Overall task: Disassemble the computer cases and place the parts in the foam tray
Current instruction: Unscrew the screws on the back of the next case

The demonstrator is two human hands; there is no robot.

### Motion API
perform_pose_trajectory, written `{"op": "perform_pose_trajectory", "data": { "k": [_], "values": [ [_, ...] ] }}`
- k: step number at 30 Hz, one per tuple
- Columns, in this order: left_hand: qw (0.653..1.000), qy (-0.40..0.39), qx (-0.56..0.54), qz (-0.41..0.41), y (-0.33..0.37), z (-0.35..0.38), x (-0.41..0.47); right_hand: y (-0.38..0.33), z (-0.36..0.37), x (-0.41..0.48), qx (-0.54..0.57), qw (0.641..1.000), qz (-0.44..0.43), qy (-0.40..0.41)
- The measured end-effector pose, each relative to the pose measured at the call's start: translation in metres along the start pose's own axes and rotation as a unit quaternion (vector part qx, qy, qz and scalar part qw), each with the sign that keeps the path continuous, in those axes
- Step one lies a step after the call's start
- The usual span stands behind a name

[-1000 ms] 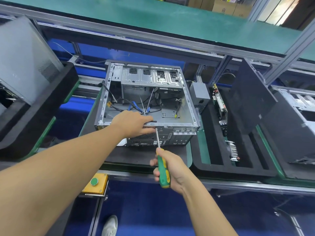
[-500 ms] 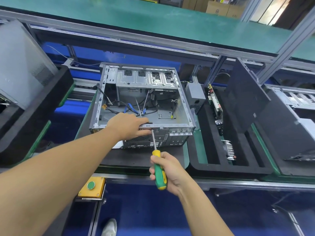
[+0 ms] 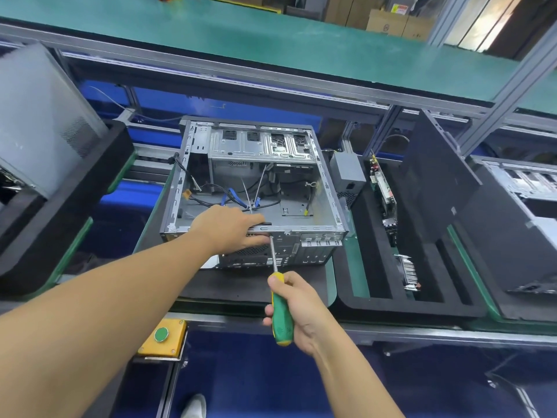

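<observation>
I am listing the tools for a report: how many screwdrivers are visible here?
1: the green-and-yellow screwdriver is in the right hand, with its tip at the rear panel of the open case. Others may be hidden.

I list: yellow box [image 3: 174, 342] bearing green button [image 3: 161, 334], by front rail; cardboard boxes [image 3: 388, 22] beyond upper green belt [image 3: 271, 40].

No legible txt (all too blurred).

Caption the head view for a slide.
Left hand holds the computer case; right hand holds a screwdriver to its rear panel.
</observation>
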State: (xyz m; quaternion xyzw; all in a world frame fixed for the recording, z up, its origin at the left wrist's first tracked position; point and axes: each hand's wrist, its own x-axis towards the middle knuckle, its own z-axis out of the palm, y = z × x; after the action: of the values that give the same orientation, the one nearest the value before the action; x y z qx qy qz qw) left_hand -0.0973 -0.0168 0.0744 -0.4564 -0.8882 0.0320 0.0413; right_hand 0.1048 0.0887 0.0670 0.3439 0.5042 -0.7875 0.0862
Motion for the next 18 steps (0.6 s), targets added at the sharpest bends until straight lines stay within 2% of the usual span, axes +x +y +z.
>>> {"op": "perform_pose_trajectory", "data": {
  "k": [4,6,8,11,13,15,18],
  "values": [
    [1.000,-0.007,-0.005,-0.008,0.000,0.000,0.000,-0.007,-0.004,-0.002,0.103,0.990,0.057,-0.076],
    [1.000,-0.012,-0.006,-0.009,0.001,0.000,0.000,-0.010,-0.008,-0.003,0.108,0.988,0.063,-0.095],
    [1.000,-0.009,-0.004,-0.005,0.001,-0.001,-0.001,-0.007,-0.006,-0.003,0.085,0.993,0.035,-0.071],
    [1.000,0.000,-0.001,-0.001,0.001,0.000,-0.002,0.003,0.002,0.001,-0.016,0.999,-0.027,0.021],
    [1.000,0.007,-0.001,0.000,0.000,0.001,-0.002,0.007,0.003,0.003,-0.067,0.995,-0.044,0.051],
    [1.000,0.012,0.000,0.003,0.000,0.002,-0.002,0.004,0.001,0.004,-0.072,0.996,-0.037,0.045],
    [1.000,0.013,0.002,0.005,0.001,0.002,-0.001,-0.007,-0.005,0.002,0.032,0.998,0.035,-0.036]
  ]
}}
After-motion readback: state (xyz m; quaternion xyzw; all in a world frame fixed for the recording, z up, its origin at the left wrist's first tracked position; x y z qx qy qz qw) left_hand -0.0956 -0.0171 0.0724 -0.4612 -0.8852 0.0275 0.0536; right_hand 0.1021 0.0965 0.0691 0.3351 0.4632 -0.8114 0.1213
